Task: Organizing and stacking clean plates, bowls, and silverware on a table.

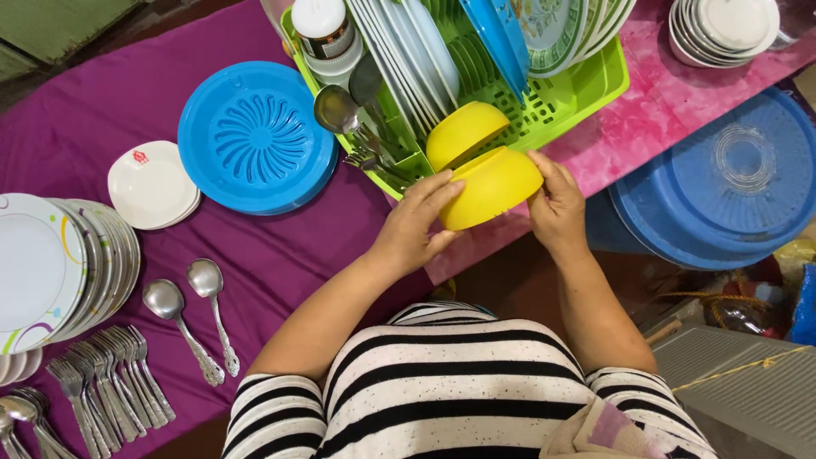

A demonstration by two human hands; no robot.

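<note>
Left hand (416, 223) and right hand (557, 204) both grip a yellow bowl (491, 187), fingers curled on its sides, at the green rack's (595, 85) front edge, touching a second bowl (463, 132). Best kept tilted, rim toward the slots, clear of the cutlery (370, 153).

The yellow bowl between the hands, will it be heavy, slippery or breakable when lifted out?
The yellow bowl looks like plastic, so probably light and unlikely to shatter. Its smooth, rounded wall may be slippery; the left hand and right hand clasp opposite sides.
</note>
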